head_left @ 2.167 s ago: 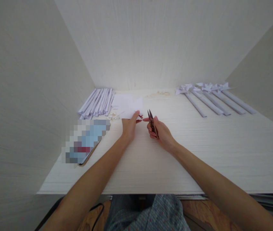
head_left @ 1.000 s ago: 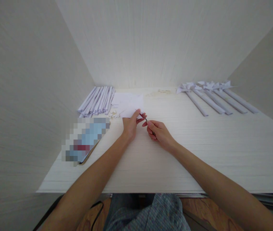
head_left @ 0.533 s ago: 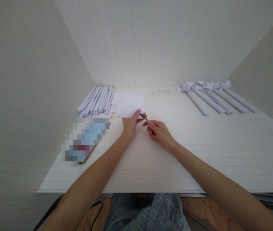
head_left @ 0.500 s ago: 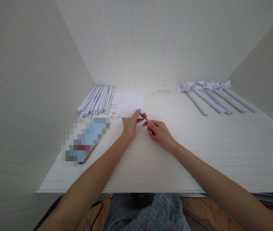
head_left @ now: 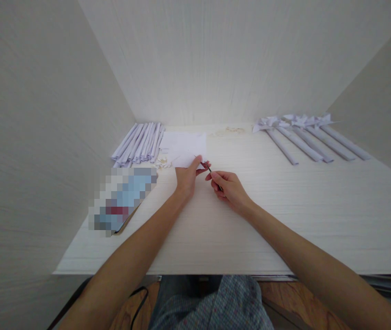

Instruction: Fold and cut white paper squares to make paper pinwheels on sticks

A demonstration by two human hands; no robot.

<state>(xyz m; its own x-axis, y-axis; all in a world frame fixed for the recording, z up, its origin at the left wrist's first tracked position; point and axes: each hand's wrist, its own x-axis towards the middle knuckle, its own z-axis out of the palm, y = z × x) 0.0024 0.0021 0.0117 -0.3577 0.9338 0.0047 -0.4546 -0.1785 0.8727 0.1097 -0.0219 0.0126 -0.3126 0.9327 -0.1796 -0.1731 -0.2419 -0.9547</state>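
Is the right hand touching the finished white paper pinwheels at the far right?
No, the right hand grips small dark snips mid-table, well apart from the white paper pinwheels.

At ten o'clock on the pale wood-grain counter lies a bundle of rolled paper sticks, with small paper scraps just beside it. At two o'clock, finished paper pinwheels lie side by side. A blurred flat object sits at nine o'clock.
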